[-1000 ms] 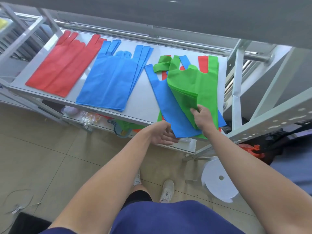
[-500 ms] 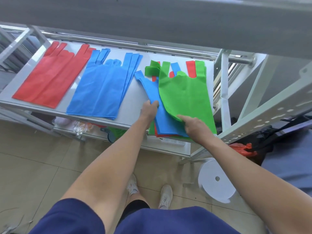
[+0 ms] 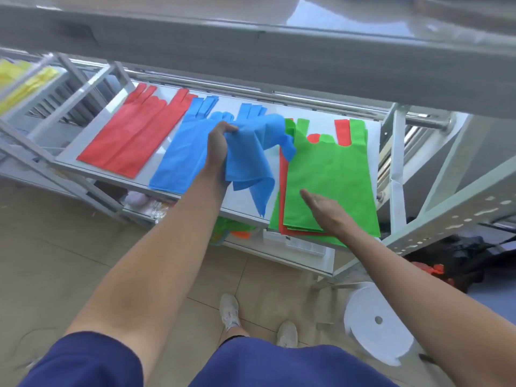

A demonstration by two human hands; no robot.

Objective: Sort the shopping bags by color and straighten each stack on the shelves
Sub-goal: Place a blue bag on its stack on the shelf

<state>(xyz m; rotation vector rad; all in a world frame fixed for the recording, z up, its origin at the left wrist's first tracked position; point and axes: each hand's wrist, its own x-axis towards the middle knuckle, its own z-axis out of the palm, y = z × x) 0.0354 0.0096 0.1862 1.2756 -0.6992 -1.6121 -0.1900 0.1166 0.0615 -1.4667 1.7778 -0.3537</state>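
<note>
Blue bag (image 3: 251, 155) crumpled in the left hand's (image 3: 216, 146) clenched fingers, held above the shelf (image 3: 321, 124), blue stack (image 3: 181, 157) just left of those fingers, I see the right hand (image 3: 324, 210) flat, fingers straight, resting on the green bag (image 3: 329, 169), red bag (image 3: 342, 129) edging out beneath.

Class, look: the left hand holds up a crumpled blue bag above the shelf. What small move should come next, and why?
Probably swing the left hand leftward and lay the crumpled blue fabric shopping bag flat on the blue bag stack. The bag hangs in that hand's grip beside the stack, while the right hand rests flat on the mixed green and red pile.
</note>
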